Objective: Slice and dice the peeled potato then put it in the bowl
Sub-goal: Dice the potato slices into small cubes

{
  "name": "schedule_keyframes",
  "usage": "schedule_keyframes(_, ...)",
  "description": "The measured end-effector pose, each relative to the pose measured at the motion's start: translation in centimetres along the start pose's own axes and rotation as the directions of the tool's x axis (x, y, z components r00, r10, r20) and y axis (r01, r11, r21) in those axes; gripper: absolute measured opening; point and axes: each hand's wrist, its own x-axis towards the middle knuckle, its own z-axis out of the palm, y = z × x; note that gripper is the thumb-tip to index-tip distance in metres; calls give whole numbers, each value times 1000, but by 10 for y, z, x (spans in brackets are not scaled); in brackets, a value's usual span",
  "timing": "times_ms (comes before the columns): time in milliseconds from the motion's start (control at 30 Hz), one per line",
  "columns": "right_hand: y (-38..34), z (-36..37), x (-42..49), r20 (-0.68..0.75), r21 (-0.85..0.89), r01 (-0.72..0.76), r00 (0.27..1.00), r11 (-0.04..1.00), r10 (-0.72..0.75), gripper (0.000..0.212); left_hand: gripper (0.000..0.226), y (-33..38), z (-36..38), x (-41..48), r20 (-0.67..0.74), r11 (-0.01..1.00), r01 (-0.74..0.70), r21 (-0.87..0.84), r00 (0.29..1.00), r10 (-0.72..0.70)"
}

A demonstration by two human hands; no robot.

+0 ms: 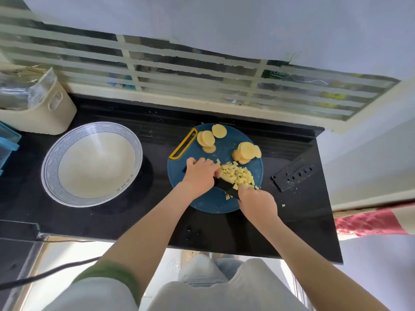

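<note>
A round blue cutting board point(208, 204) with a yellow handle loop lies on the black counter. Two stacks of round potato slices point(247, 151) sit on its far half. A pile of small potato dice point(238, 175) lies in the middle. My left hand point(199, 175) grips the handle of a black knife point(226, 187), whose blade lies flat beside and partly under the dice. My right hand point(257, 203) has its fingertips against the near side of the dice pile, next to the blade. A wide white bowl point(54, 153) with a blue patterned rim stands empty to the left of the board.
A black knife sheath point(292, 176) lies right of the board. One stray dice piece point(283, 205) sits on the counter. A beige basket point(47, 115) and a blue box point(6, 142) stand at the far left. A window grille runs behind the counter.
</note>
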Motion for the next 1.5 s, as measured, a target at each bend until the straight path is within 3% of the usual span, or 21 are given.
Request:
schedule_keyframes(167, 10, -4, -9, -38, -12, -51, 998, 999, 50, 12, 53, 15, 2, 11, 42, 995, -44, 85, 998, 40)
schedule_keyframes(300, 18, 2, -9, -43, -28, -52, 998, 998, 51, 18, 47, 34, -3, 11, -40, 992, -119, -47, 992, 117)
schedule_keyframes(400, 21, -2, -7, -33, -28, -74, 997, 997, 73, 34, 47, 46, -6, 13, 67, 980, -177, -95, 981, 184)
schedule_keyframes(567, 23, -1, -7, -74, -19, -67, 995, 998, 66, 36, 55, 46, -5, 19, 160, 979, -196, 48, 969, 187)
schedule_keyframes(633, 25, 0, -4, -117, -7, -61, 991, 998, 60, 37, 61, 45, -5, 18, 129, 985, -166, 43, 979, 159)
schedule_keyframes(700, 26, -3, -3, -62, -34, -50, 997, 998, 48, 32, 62, 44, -5, 18, 51, 994, -112, 12, 992, 112)
schedule_keyframes(800, 31, 4, 0, -81, -56, 7, 997, 998, -11, 9, 48, 40, -8, 19, -76, 1000, -11, -14, 997, 10)
schedule_keyframes(933, 32, -5, -1, -56, -40, -2, 998, 999, 0, 13, 28, 24, -11, 17, -157, 989, 144, 24, 978, -139)
schedule_keyframes(1033, 34, -5, -2, -31, -46, -6, 1000, 999, 4, 14, 32, 18, -10, 14, -105, 981, 191, 28, 977, -187)
schedule_keyframes(1267, 40, -5, -5, -9, -59, -11, 1000, 998, 10, 13, 56, 18, 0, 20, 66, 995, 99, 22, 993, -100)
schedule_keyframes(1333, 41, -4, -5, -7, -47, -28, 1000, 998, 28, 13, 62, 17, 2, 21, 26, 995, 99, -21, 995, -98)
schedule_keyframes(1500, 38, -4, -4, 17, -13, -66, 998, 998, 66, 15, 65, 9, 2, 16, -247, 970, 174, -169, 945, -212)
